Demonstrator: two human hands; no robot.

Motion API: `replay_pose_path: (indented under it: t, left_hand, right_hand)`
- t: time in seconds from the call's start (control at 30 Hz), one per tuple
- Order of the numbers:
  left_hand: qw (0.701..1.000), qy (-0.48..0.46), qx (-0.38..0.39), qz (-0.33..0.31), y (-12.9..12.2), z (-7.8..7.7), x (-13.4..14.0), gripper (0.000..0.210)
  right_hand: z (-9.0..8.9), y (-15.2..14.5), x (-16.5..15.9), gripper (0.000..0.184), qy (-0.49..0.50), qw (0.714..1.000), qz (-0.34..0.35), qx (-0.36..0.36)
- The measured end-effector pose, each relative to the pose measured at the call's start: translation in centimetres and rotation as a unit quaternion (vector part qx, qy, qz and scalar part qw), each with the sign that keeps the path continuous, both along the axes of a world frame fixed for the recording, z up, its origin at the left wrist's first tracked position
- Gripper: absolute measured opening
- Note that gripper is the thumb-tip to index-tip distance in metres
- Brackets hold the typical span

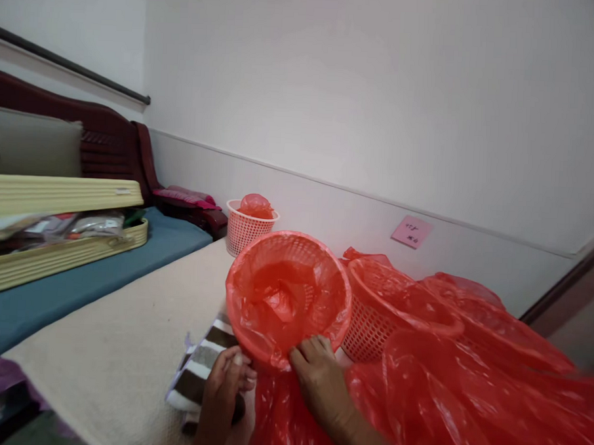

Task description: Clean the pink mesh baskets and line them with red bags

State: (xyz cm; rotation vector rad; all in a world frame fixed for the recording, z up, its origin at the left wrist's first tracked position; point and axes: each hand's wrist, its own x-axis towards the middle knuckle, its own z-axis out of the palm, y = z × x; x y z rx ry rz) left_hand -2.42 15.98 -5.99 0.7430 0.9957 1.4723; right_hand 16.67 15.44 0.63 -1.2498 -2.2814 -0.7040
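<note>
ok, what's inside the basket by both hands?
Red plastic bag, loose and crumpled, lining the basket. It covers the basket's floor, so anything beneath the bag can't be seen.

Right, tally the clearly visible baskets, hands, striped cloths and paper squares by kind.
Round plastic mesh baskets: 3 (a likely fourth is wrapped in translucent red plastic)
Bare human hands: 2 (left hand, right hand)
Brown, white and grey striped cloths: 1
Handwritten pink paper squares: 1
Total: 7 clearly visible
</note>
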Motion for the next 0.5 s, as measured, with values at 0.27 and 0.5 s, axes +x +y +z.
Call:
replay_pose_path:
  t: [0.27,0.5]
  left_hand:
    - [0.984,-0.135,0.021,-0.118,-0.3,1.6,-0.2,0.036]
    - [0.985,-0.096,0.031,-0.141,-0.7,2.3,-0.7,0.038]
  right_hand:
    - [0.2,-1.6,-0.9,0.03,0.018,1.0,0.002,-0.009]
    - [-0.2,-3.6,-2.1,0.026,0.03,0.999,0.025,-0.005]
